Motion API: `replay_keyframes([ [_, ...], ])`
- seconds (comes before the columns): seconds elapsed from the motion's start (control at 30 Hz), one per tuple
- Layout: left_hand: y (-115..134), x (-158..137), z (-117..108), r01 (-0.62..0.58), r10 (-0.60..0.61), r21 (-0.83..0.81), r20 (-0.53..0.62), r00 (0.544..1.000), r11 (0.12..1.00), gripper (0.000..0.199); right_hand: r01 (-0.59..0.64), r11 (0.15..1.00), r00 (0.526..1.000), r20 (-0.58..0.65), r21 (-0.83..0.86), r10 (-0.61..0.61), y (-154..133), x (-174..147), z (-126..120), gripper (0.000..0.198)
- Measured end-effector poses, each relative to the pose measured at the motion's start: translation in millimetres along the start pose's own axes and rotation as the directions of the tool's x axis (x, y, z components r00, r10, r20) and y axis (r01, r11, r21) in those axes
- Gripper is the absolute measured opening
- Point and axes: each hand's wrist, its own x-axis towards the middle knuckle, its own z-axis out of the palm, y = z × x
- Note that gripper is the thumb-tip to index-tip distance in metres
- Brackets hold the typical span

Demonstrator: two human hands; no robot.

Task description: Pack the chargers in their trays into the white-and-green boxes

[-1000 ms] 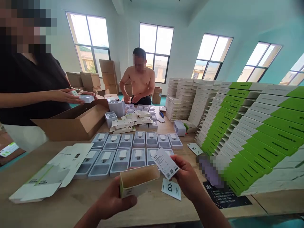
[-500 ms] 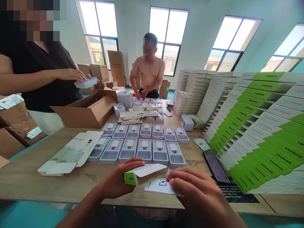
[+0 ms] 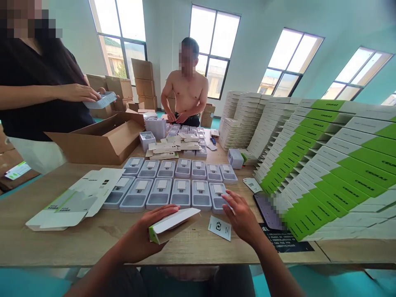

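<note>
My left hand is closed round a small white and green carton, tilted, with a flap raised along its top. On the table to the right of it lies a white printed card with a dark battery symbol. My right hand holds nothing; its fingers are apart and reach to the nearest right plastic tray. Whether the fingertips touch that tray I cannot tell. Two rows of such grey trays, each bearing a white charger, stand just beyond my hands.
Flattened cartons lie at the left, before an open brown box. High stacks of green and white boxes line the right, beside a phone. One co-worker stands at the far end; another holds a tray at the left.
My right hand has let go of the card, which now lies on the table, and moved forward to the trays. My left hand keeps the carton. The view has shifted slightly right.
</note>
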Motion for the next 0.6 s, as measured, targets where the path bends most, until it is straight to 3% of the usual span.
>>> replay_keyframes([
  [0.1, -3, -3, 0, 0.010, -0.011, -0.030, -0.024, 1.000, 0.999, 0.068, -0.109, 0.987, 0.975, 0.180, -0.115, 0.129, 32, -7, 19, 0.037],
  [0.2, -5, -4, 2, 0.022, -0.025, -0.045, -0.061, 0.998, 0.999, 0.065, -0.207, 0.972, 0.962, 0.158, -0.108, 0.222, 40, -15, 30, 0.049],
  [0.4, -7, 5, 8, -0.047, 0.047, -0.001, -0.034, 0.998, 0.999, 0.082, -0.361, 0.931, 0.929, 0.072, -0.057, 0.364, 37, -2, 43, 0.044],
  [0.5, -5, 10, 6, -0.094, 0.095, 0.017, -0.062, 0.994, 0.995, 0.084, -0.388, 0.921, 0.919, 0.054, -0.041, 0.390, 29, -1, 22, 0.048],
  [0.6, -7, 13, 1, -0.112, 0.115, 0.037, -0.079, 0.990, 0.993, 0.077, -0.335, 0.942, 0.937, 0.112, 0.022, 0.331, 9, -17, -30, 0.055],
])
